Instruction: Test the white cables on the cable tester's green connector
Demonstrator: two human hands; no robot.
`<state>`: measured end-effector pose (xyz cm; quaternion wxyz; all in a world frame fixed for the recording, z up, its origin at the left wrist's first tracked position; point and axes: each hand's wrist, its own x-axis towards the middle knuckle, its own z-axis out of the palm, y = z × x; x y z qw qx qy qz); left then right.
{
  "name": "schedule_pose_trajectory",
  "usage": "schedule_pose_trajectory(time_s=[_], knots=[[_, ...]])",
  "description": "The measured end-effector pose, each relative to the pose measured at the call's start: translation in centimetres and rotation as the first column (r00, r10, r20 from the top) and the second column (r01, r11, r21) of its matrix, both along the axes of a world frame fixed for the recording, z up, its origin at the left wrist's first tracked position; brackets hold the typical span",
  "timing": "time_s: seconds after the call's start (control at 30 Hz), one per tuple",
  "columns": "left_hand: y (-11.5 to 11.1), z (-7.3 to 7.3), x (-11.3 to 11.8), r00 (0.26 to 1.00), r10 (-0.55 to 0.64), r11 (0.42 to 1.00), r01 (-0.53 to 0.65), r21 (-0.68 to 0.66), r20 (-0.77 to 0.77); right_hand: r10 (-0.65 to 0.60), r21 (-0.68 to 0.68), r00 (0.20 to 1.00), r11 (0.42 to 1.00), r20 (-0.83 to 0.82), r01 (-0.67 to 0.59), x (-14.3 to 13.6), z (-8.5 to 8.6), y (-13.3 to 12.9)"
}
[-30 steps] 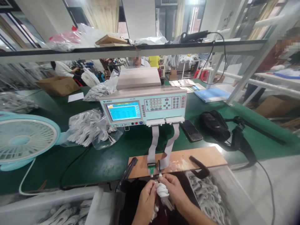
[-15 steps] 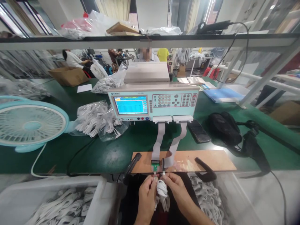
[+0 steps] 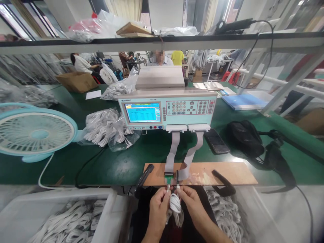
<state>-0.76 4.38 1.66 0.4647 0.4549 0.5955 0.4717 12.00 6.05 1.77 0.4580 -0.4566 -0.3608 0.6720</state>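
A white coiled cable [image 3: 175,203] hangs between my two hands. My left hand [image 3: 159,204] pinches one of its plugs at the small green circuit board [image 3: 169,179], and the plug seems to meet the board's socket. Close beside it, my right hand [image 3: 191,204] pinches the cable's other end at a dark connector [image 3: 177,175]. Fingertips partly hide both plugs. Grey ribbon cables [image 3: 173,152] run from the board and connector up to the tester [image 3: 188,109], whose blue screen [image 3: 143,113] is lit and shows a line of larger text.
A wooden board [image 3: 217,170] with black handles lies along the table edge. A fan [image 3: 37,133] and bagged cables [image 3: 101,126] are at left; a phone [image 3: 216,141] and black pouch [image 3: 243,138] at right. A white bin [image 3: 108,206] of cables stands below. A person sits opposite.
The tester's screen has changed and now shows a line of larger text. My left hand and its plug sit slightly closer to the green board. The view has shifted a little.
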Motion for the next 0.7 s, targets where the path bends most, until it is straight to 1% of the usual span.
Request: schedule_pose_trajectory(time_s=[0.1,0.2,0.3,0.43,0.57,0.63,0.7], knots=[[0.1,0.0,0.0,1.000,-0.001,1.000,0.001,-0.017,0.031,-0.006,0.002,1.000,1.000,0.011,0.006,0.0,0.4,0.0],[0.0,-0.2,0.3,0.994,0.052,0.997,-0.047,-0.056,0.094,-0.013,-0.001,1.000,1.000,0.022,0.013,0.0,0.7,0.0],[-0.1,-0.4,0.5,0.994,0.057,0.997,-0.051,-0.057,0.099,-0.009,-0.002,1.000,1.000,0.017,0.009,-0.1,0.7,0.1],[0.0,-0.4,0.5,0.996,0.034,0.997,-0.028,-0.071,0.082,-0.007,-0.005,1.000,1.000,0.022,0.008,-0.3,0.2,-0.1],[0.4,-0.5,0.7,0.990,0.108,0.987,-0.096,-0.127,0.094,-0.016,-0.018,0.999,1.000,0.049,0.017,-0.4,-0.6,-0.1],[0.7,-0.5,0.9,0.983,0.134,0.985,-0.117,-0.128,0.130,-0.014,-0.009,0.998,1.000,0.059,0.015,-0.4,-1.1,0.1],[1.1,-0.6,1.1,0.978,0.132,0.987,-0.115,-0.108,0.164,0.000,0.009,0.999,1.000,0.054,0.000,-0.4,-1.6,0.5]])
